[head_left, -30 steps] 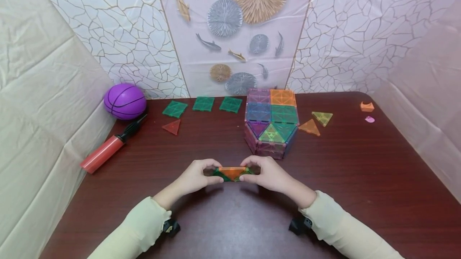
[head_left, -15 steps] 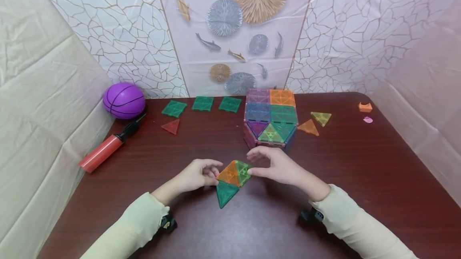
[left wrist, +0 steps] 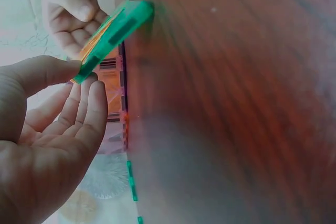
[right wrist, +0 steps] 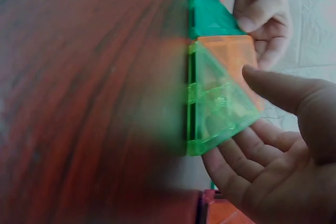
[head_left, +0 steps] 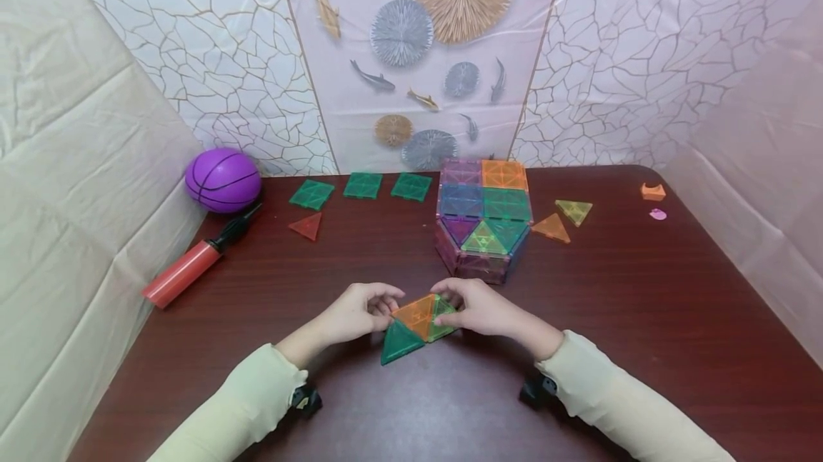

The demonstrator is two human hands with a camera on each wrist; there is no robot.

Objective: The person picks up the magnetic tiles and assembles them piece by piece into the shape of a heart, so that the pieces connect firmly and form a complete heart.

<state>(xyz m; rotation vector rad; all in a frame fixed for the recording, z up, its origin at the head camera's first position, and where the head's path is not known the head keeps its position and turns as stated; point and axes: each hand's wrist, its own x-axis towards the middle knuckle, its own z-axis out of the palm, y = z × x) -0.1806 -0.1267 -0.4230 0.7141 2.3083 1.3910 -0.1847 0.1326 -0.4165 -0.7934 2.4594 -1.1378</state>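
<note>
Three triangular magnetic tiles, joined edge to edge in a strip, are held up in front of me. The orange tile [head_left: 414, 315] sits in the middle, a dark green tile [head_left: 400, 343] at the lower left and a light green tile [right wrist: 220, 98] on the right. My left hand [head_left: 352, 313] pinches the strip near the corner where orange meets dark green, thumb on the near side. At the other end my right hand [head_left: 484, 312] grips the light green tile, its thumb in front and fingers behind. Seen from the left wrist, the dark green tile [left wrist: 118, 40] appears nearly edge-on.
Beyond the hands stands a box-like build of magnetic tiles [head_left: 485, 205]. Loose yellow [head_left: 574, 211] and orange triangles [head_left: 551, 228] lie right of it. Left are several green squares [head_left: 362, 185], a red triangle [head_left: 306, 226], a purple ball [head_left: 223, 180] and a red pump [head_left: 183, 275].
The strip has turned from nearly edge-on to show its face. My right hand lifted partly off it, then came back onto the light green end; my left hand kept hold.
</note>
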